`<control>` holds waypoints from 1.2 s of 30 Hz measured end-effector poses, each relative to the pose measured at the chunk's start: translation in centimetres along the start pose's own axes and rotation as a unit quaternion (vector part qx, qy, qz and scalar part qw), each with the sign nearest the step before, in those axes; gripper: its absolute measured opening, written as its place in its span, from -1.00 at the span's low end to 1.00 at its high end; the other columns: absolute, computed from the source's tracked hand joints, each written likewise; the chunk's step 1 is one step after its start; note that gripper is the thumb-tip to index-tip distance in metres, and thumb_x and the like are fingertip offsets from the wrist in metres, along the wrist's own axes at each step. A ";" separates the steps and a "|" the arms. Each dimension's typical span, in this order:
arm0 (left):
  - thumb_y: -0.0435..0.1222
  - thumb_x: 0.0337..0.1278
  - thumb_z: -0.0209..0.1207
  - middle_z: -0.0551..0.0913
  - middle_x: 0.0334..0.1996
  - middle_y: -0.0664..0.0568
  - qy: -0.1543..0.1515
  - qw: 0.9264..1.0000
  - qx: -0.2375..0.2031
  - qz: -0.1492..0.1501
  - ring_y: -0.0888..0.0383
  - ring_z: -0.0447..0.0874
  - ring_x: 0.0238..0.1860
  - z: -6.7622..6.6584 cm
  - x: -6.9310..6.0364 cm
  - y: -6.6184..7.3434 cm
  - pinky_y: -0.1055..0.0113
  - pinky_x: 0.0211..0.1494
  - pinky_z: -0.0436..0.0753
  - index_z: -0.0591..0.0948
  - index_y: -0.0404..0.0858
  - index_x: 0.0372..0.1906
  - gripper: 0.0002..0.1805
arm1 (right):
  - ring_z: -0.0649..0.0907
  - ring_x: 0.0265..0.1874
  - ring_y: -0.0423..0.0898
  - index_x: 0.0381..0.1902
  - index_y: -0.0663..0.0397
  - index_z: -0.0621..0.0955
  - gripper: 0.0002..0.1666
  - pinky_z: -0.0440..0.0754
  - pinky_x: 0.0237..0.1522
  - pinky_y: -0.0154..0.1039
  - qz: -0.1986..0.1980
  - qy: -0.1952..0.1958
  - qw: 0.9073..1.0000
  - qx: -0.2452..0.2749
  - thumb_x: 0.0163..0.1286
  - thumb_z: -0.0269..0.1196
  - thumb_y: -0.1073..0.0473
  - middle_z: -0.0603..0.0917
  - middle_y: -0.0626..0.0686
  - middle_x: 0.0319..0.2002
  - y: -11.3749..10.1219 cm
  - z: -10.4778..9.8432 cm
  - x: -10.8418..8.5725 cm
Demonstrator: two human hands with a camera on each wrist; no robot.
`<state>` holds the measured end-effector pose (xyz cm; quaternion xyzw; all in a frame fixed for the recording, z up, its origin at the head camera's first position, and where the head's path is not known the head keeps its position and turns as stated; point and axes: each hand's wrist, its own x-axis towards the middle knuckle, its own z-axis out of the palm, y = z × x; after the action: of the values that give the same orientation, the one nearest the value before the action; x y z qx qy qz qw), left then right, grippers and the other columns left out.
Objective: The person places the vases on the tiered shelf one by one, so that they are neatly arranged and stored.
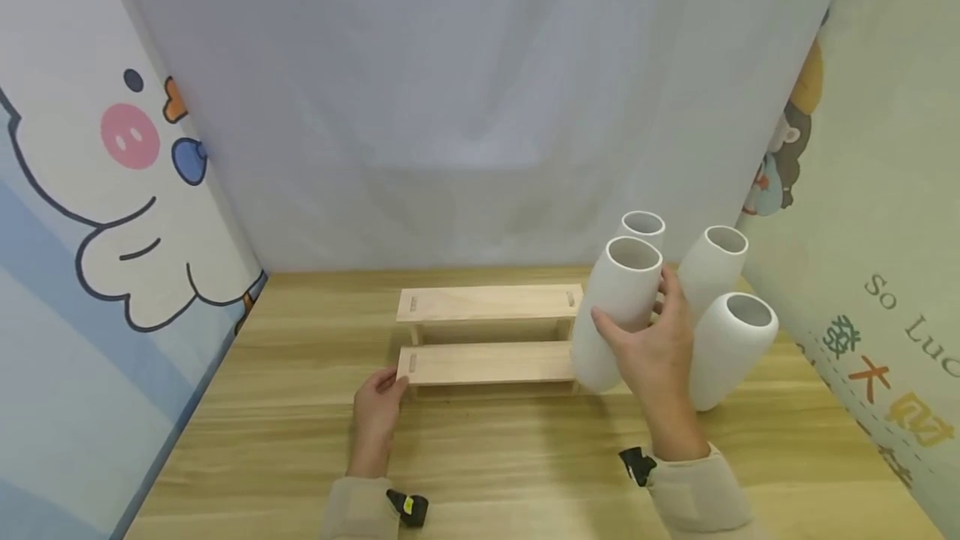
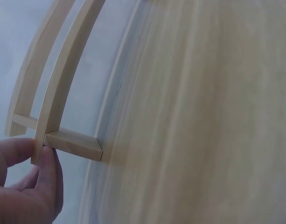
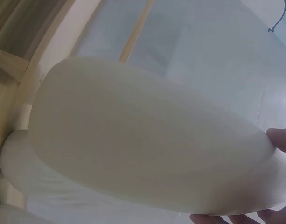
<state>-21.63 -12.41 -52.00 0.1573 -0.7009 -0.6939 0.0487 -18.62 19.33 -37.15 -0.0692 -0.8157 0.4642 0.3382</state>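
My right hand (image 1: pixel 663 348) grips a tall white vase (image 1: pixel 617 307) near its mouth, thumb on one side and fingers round the other. In the right wrist view the body of this vase (image 3: pixel 143 135) fills the middle. It overlaps the right end of a two-step wooden rack (image 1: pixel 487 363); whether its base touches anything, I cannot tell. My left hand (image 1: pixel 377 407) pinches the left end of the rack's lower front board. Seen from the left wrist, thumb and fingers close on the end of that board (image 2: pixel 63 79), next to a wooden support (image 2: pixel 75 143).
Three more white vases stand at the right: one behind (image 1: pixel 643 223), one at the far right (image 1: pixel 714 269) and one nearer (image 1: pixel 731 348), close to my right hand. The wood-grain table (image 1: pixel 480 473) ends at a grey curtain (image 1: pixel 450 107). Printed panels flank both sides.
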 end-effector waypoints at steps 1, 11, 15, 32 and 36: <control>-0.44 0.36 0.09 0.48 0.08 -0.35 -0.002 1.000 0.002 0.000 -0.11 0.49 0.06 0.0 -0.1 0.0 0.24 0.03 0.57 0.44 -0.56 0.20 -0.61 | 0.52 0.00 0.22 0.41 0.13 0.28 0.08 0.52 -0.04 0.14 -0.002 -0.001 1.000 0.005 -0.05 0.57 0.22 0.44 0.26 0.19 0.0 0.2 -0.1; -0.45 0.34 0.12 0.51 0.04 -0.35 0.005 1.000 0.005 0.006 -0.09 0.52 0.01 0.0 -0.1 -0.5 0.35 -0.07 0.58 0.45 -0.59 0.17 -0.61 | 0.52 -0.03 0.21 0.39 0.15 0.31 0.08 0.54 -0.07 0.12 -0.015 -0.013 1.000 0.014 -0.08 0.58 0.21 0.46 0.26 0.16 -0.6 1.9 -0.9; -0.45 0.34 0.11 0.50 0.05 -0.36 0.008 1.000 0.006 0.004 -0.09 0.52 0.02 0.0 -0.2 -0.4 0.34 -0.05 0.58 0.45 -0.58 0.18 -0.61 | 0.53 -0.02 0.20 0.38 0.13 0.31 0.07 0.54 -0.07 0.13 -0.019 -0.023 0.999 0.014 -0.08 0.59 0.20 0.47 0.24 0.16 -1.1 2.7 -1.0; -0.44 0.34 0.12 0.50 0.08 -0.38 0.016 1.000 0.002 0.006 -0.14 0.50 0.07 0.2 0.2 -0.2 0.19 0.06 0.56 0.46 -0.57 0.18 -0.61 | 0.52 -0.04 0.14 0.38 0.09 0.29 0.10 0.54 -0.10 0.09 -0.032 -0.066 0.997 0.019 -0.08 0.59 0.11 0.46 0.17 0.17 -2.9 5.7 -1.5; -0.45 0.33 0.12 0.50 0.07 -0.38 0.016 1.000 -0.001 0.006 -0.12 0.51 0.05 0.2 0.3 -0.1 0.20 0.05 0.57 0.46 -0.58 0.17 -0.61 | 0.53 -0.07 0.13 0.37 0.10 0.30 0.08 0.55 -0.13 0.08 -0.052 -0.070 0.996 0.018 -0.08 0.59 0.10 0.49 0.17 0.14 -3.4 6.3 -1.5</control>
<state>-22.00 -12.29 -52.15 0.1642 -0.7000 -0.6920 0.0645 -20.69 12.28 -37.36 0.0124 -0.8314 0.4643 0.3050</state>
